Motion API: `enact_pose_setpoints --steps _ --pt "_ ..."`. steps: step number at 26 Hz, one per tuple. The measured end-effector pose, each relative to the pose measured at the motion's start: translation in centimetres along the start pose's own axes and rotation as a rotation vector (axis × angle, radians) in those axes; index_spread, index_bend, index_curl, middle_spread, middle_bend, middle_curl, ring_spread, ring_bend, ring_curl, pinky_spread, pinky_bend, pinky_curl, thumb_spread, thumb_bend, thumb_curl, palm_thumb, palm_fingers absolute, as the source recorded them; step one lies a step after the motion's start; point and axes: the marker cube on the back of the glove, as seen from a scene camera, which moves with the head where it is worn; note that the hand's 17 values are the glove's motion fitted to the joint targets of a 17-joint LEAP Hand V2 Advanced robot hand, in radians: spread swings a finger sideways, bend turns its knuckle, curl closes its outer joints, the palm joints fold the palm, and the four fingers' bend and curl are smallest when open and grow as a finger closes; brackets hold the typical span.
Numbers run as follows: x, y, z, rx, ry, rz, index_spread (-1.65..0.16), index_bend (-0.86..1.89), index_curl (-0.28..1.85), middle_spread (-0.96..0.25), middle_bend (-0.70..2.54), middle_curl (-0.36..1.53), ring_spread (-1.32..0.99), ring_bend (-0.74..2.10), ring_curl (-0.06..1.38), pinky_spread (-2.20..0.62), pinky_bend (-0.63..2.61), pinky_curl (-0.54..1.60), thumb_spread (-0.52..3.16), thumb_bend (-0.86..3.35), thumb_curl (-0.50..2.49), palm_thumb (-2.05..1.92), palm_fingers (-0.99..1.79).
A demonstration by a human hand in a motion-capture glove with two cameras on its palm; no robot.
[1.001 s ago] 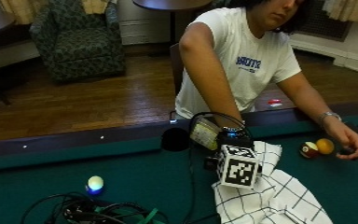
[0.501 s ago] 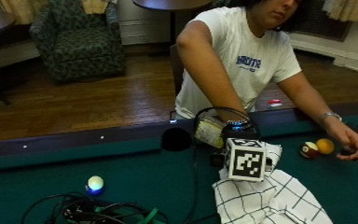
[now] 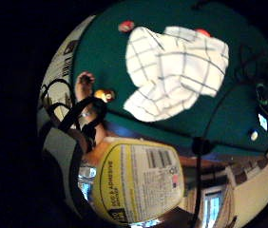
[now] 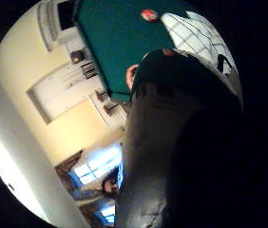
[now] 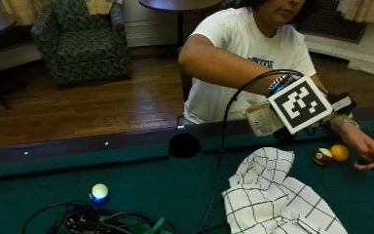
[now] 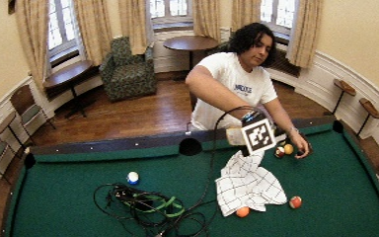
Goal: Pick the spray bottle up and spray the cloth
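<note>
Lifting is what marks this moment against a second ago: the gloved right hand (image 5: 333, 105), then low and close over the cloth (image 5: 278, 200), now sits raised above the cloth's near edge, out toward the rail of the pool table (image 5: 141, 192). Cloth lies spread on the felt, apparently in the same place. Spray bottle (image 5: 263, 118) is off the table, carried up with the hand; its yellow label fills much of the little-finger palm view (image 3: 136, 183), with the cloth below and beyond it. Fingers are hidden behind the glove's gear, so I cannot tell how they sit on the bottle. Pick-up looks done; spraying not yet evident. Bare hand (image 5: 367, 151) rests beyond the cloth, beside two billiard balls (image 5: 330, 154).
</note>
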Motion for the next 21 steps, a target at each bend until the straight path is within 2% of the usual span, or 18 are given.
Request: enact_pose_setpoints --steps 11,21 --pt "-4.6 0.5 1.9 0.290 -0.353 -0.501 -0.24 0.39 0.63 -0.20 0.63 0.58 -0.21 0.73 0.50 -0.26 0.51 0.43 0.34 -0.03 0.86 0.97 1.35" --pt "-3.7 -4.8 8.4 0.501 -0.435 -0.657 -0.24 0.39 0.63 -0.20 0.63 0.58 -0.21 0.73 0.50 -0.26 0.52 0.43 0.34 -0.03 0.86 0.96 1.36"
